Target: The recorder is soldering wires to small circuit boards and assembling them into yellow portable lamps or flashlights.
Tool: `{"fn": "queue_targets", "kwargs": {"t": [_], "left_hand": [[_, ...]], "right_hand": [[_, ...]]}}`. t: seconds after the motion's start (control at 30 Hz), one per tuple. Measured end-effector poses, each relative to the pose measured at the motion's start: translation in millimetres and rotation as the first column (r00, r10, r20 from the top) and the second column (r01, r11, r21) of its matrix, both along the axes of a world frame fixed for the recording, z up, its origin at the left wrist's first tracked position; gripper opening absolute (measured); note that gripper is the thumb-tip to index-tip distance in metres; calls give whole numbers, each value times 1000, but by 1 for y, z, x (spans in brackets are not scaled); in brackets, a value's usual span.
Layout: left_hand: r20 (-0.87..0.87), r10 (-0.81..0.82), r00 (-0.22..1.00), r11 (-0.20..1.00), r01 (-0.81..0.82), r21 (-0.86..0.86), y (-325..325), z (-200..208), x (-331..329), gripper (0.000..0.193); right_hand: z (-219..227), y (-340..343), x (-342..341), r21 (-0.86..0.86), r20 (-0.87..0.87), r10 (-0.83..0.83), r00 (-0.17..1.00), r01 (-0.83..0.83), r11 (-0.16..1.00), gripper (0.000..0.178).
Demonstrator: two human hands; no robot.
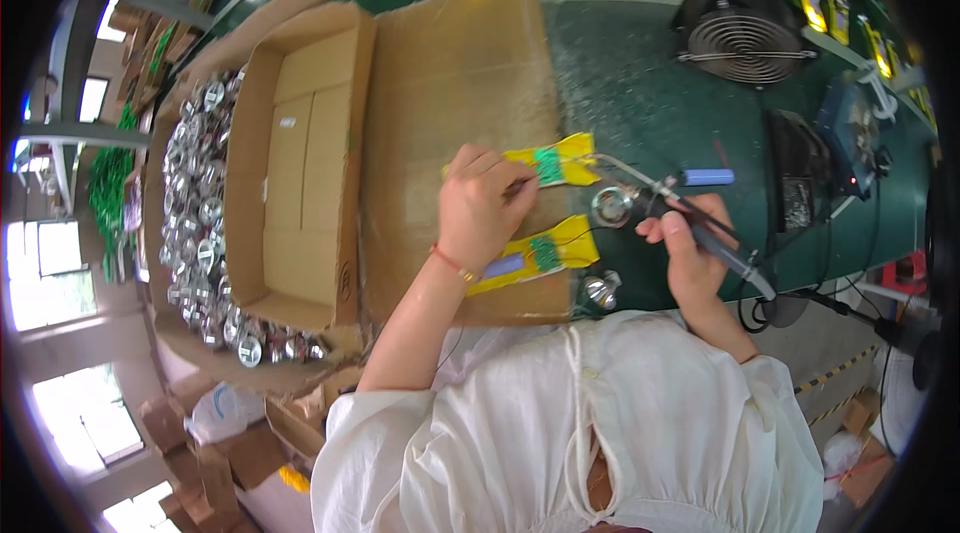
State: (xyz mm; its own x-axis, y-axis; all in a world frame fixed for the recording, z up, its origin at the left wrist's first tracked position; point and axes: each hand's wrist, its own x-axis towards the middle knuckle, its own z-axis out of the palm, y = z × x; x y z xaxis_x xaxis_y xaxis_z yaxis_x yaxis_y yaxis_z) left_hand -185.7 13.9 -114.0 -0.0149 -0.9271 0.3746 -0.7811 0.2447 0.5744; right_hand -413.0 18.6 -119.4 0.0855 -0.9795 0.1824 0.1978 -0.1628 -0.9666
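My right hand (pixel 690 248) is wrapped round a soldering iron (pixel 728 251) with a thin tube along it, its front end pointing left. Near that end lies a yellow plastic housing (pixel 576 155) carrying a green circuit board (pixel 549 166). My left hand (pixel 483 195) is over this housing's left part, thumb and fingers pinched together; what they hold is hidden. Just nearer to me is a second yellow housing (pixel 572 241) with a green board and a blue cylindrical battery (pixel 503 265). A round shiny reflector (pixel 611 206) sits between the housings and my right hand.
Another reflector (pixel 602 290) lies near the front edge. A loose blue battery (pixel 708 177) is on the green table. Left stands an open cardboard box (pixel 345 173) beside a heap of shiny reflectors (pixel 205 213). A black fan (pixel 745 38) and a blue device (pixel 850 138) stand right.
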Motion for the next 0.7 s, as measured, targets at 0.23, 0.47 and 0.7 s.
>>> {"fn": "queue_targets", "kwargs": {"t": [0.23,0.47,0.7], "left_hand": [[35,-6,999,1000,5,28,-1,8,-11,6],[96,-91,991,994,84,73,6,11,-1,10],[393,-109,913,988,56,145,4,45,13,33]], "right_hand": [[-12,15,-48,39,-168,-32,985,39,998,16],[-25,36,-145,-614,-398,-739,543,441,655,23],[-20,31,-157,-590,-468,-781,413,512,624,20]]}}
